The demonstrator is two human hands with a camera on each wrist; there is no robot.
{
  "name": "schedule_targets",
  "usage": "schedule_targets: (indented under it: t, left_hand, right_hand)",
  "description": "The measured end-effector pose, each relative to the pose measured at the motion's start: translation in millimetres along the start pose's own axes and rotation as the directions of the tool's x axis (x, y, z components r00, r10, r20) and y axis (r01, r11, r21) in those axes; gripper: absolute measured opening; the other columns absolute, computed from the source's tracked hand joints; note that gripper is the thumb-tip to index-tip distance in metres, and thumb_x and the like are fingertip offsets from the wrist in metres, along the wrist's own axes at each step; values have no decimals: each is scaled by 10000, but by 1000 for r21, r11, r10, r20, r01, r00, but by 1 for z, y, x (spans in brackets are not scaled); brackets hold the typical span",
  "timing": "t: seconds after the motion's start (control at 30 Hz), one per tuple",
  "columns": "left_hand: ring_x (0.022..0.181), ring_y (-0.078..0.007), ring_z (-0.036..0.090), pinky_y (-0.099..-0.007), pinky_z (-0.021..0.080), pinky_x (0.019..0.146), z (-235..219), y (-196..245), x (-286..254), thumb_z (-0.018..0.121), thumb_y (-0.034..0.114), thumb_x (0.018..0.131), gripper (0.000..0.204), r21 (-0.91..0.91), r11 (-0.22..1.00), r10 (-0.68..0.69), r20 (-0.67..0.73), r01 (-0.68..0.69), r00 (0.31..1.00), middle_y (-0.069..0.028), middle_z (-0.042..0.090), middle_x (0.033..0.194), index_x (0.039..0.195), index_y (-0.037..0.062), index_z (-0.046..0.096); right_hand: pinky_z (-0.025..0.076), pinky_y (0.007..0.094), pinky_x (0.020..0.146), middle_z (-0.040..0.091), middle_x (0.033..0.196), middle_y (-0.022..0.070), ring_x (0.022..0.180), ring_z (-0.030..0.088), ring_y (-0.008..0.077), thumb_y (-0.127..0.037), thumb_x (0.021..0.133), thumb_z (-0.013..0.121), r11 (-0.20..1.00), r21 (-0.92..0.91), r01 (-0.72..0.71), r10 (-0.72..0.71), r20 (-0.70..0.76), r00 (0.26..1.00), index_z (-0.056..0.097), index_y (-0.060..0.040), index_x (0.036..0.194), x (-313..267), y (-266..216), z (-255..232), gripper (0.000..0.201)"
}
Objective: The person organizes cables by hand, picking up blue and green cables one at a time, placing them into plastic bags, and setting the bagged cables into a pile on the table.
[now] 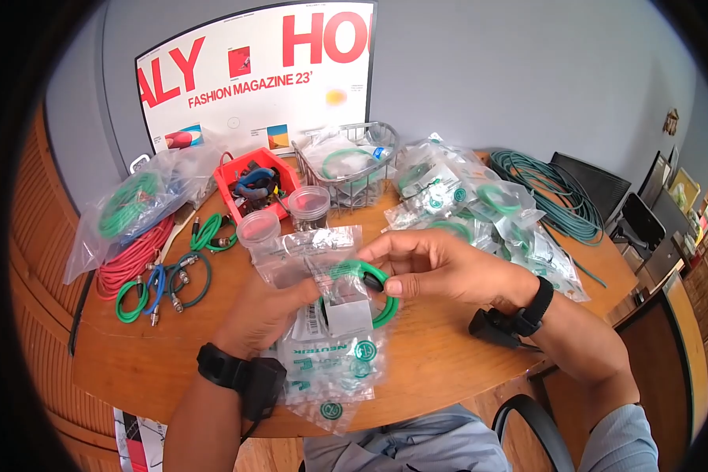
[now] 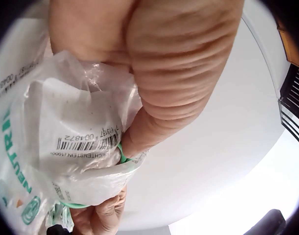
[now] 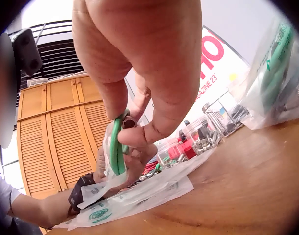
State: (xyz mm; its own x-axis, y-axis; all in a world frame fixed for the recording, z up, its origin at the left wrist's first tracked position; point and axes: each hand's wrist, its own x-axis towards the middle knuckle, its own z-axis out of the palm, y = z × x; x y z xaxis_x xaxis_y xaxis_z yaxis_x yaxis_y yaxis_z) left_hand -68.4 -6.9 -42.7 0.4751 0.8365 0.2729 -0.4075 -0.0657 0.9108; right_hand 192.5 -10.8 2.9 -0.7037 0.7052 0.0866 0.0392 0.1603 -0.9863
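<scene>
A coiled green cable [image 1: 389, 312] with a dark connector lies partly in the mouth of a clear plastic bag [image 1: 322, 376] with green print. My left hand [image 1: 261, 308] grips the bag from the left, thumb on top, and a white barcode label [image 2: 78, 120] faces the left wrist camera. From the other side my right hand [image 1: 448, 267] pinches the coil by its right edge between thumb and fingers. In the right wrist view the green coil [image 3: 117, 154] stands edge-on below the fingertips, and a metal connector [image 3: 130, 122] shows beside them.
A red bin [image 1: 226, 182] of tools, two clear jars [image 1: 309, 206] and a wire basket [image 1: 354, 185] stand behind. Loose green, blue and red cables [image 1: 134, 256] lie left. Bagged cables [image 1: 480, 204] pile up right, beside a large dark green cable coil [image 1: 543, 189].
</scene>
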Motion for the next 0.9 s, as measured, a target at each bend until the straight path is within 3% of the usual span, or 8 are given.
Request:
schedule_targets:
  t: [0.23, 0.5, 0.6, 0.67, 0.73, 0.9]
  left_hand:
    - [1184, -208, 595, -385, 456, 1048, -1, -2, 0, 775, 132, 868, 543, 15, 999, -34, 35, 33, 999, -95, 634, 1282, 1335, -20, 544]
    - [1225, -207, 565, -396, 434, 1069, 5, 2, -1, 775, 212, 884, 581, -6, 1000, -13, 44, 13, 999, -107, 602, 1327, 1357, -18, 530]
    - [1248, -209, 552, -391, 423, 1082, 2, 1, 1, 699, 343, 951, 606, 51, 999, -13, 40, 11, 999, -116, 588, 1347, 1379, -36, 499]
    - [1281, -217, 534, -389, 407, 1104, 3, 3, 4, 568, 447, 1011, 641, -47, 996, -70, 53, 72, 996, -122, 566, 1377, 1395, -58, 468]
    - [1287, -221, 531, -393, 412, 1102, 6, 3, 6, 520, 440, 1033, 625, -73, 996, -52, 66, 56, 997, -123, 564, 1380, 1396, -65, 459]
    - [1277, -221, 543, -387, 440, 1081, 3, -1, 7, 447, 388, 1073, 545, -121, 990, -59, 56, 65, 997, -129, 558, 1379, 1382, -61, 469]
  right_hand:
    - [520, 263, 827, 701, 1064, 33, 966, 659, 101, -84, 989, 631, 997, 56, -60, 57, 47, 997, 579, -8, 1323, -4, -3, -4, 347]
    - [538, 270, 873, 727, 1051, 61, 946, 676, 109, -14, 906, 722, 997, 12, 73, -71, -136, 988, 694, 8, 1117, 5, 2, -3, 214]
    - [538, 262, 871, 725, 1012, 48, 929, 673, 97, -2, 896, 729, 994, -43, 102, -109, -230, 967, 695, -5, 1047, 6, 5, -6, 154]
    - [538, 256, 868, 720, 994, 40, 919, 673, 93, 4, 895, 728, 998, 8, 70, -66, -251, 966, 690, -12, 1023, 4, 4, -9, 135]
    - [538, 250, 865, 715, 976, 32, 909, 673, 90, 10, 893, 728, 997, 61, 40, -22, -269, 963, 685, -18, 999, 3, 5, -11, 117]
    - [530, 240, 874, 679, 1028, 14, 955, 651, 82, 21, 904, 710, 995, -53, 89, -100, -285, 953, 632, -27, 1081, 5, 12, -14, 200]
